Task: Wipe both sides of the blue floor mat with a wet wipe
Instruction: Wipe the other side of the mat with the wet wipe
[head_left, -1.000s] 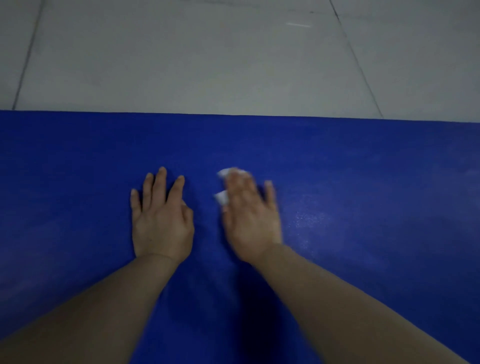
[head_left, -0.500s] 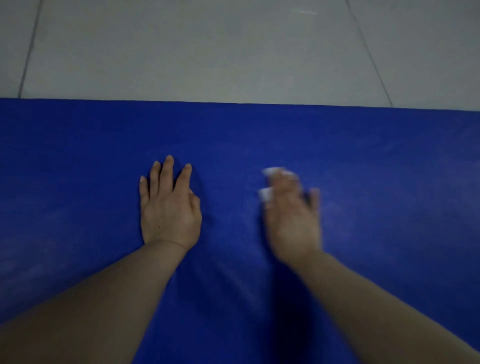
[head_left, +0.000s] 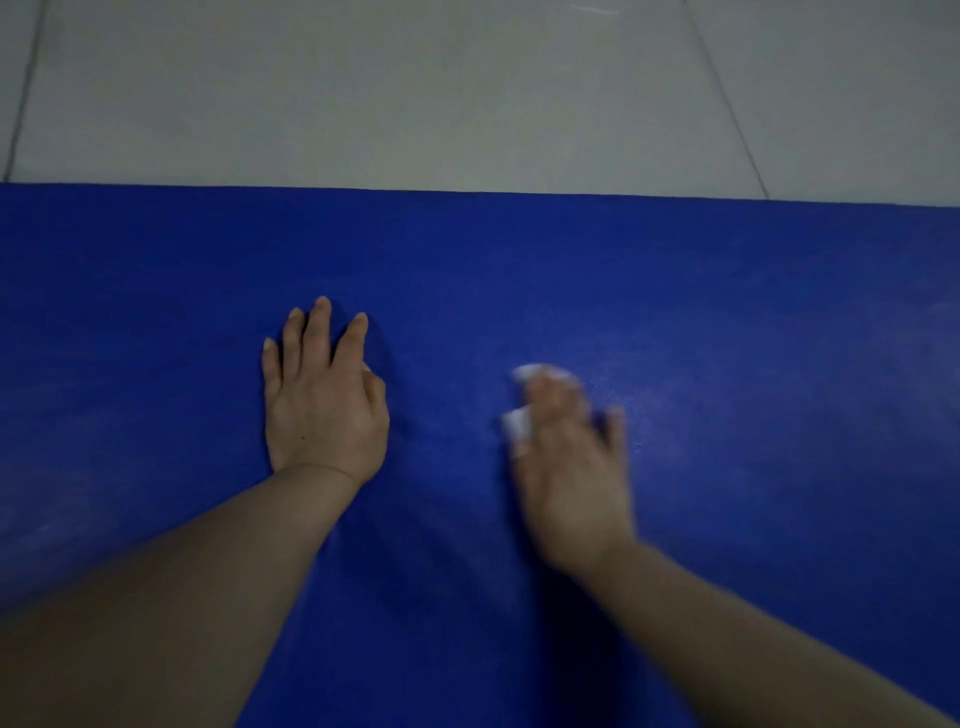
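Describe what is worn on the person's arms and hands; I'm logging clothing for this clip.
Nothing is worn: the left hand and right hand are bare, with no gloves, rings or watch visible. Both forearms are bare, with no sleeves in view. The right hand is motion-blurred, so fine detail there is uncertain.

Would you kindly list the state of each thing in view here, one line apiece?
blue floor mat: spread flat on the floor, far edge straight, faint pale smears on its surface.
wet wipe: bunched under the right hand's fingers, white ends showing, pressed on the mat.
left hand: flat on the mat, fingers straight, holding nothing.
right hand: flat over the wipe, blurred.
tiled floor: grey, bare beyond the mat.
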